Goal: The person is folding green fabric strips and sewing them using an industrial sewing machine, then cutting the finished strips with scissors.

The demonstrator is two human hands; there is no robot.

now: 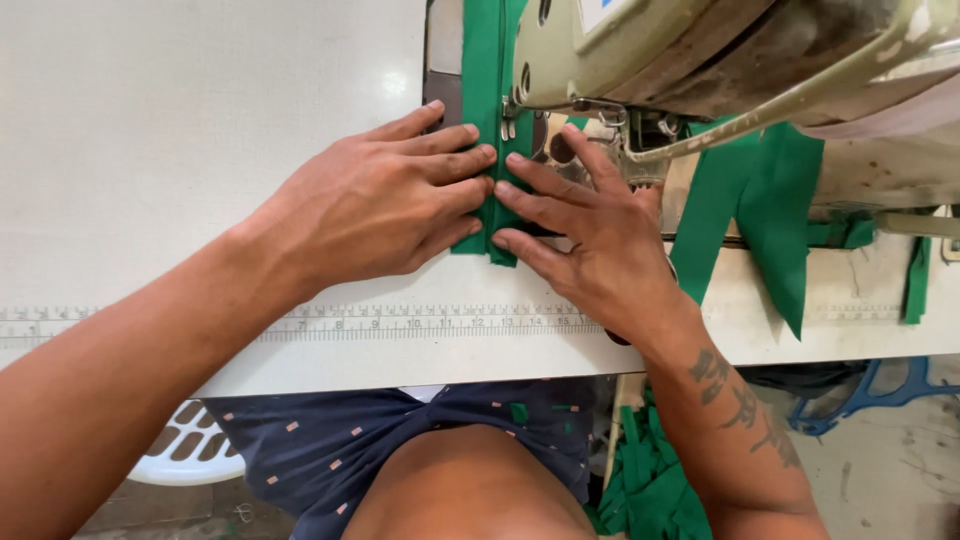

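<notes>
Nearest the camera, the person's lap in dark blue patterned shorts [400,440] sits below the bench [200,150] edge.

Fingers: the left hand [380,205] lies flat, fingers [455,160] extended and close together, tips pressing the green fabric strip [487,90] against the bench. The right hand [590,235] mirrors it from the other side, fingers [535,175] spread and flat, tips touching the same strip. Neither hand is closed around anything; both hold the strip down by pressure only.

Position of the strip: it runs away from the person in a narrow folded band, passing between the fingertips and under the head of the sewing machine [700,60]. Its near end lies just beside the left fingertips.

Handling judgement: the strip appears light, thin and limp, and likely to shift or unfold if released. It is best controlled by flat fingertip pressure on both long edges, close to the presser foot [510,120].

Surroundings: more green fabric pieces [770,210] hang over the bench on the right. A heap of green offcuts [645,485] lies below the bench edge. A printed measuring scale [420,322], a long pale band with dark marks, runs along the front edge of the bench. A white plastic basket [185,450] shows lower left.
</notes>
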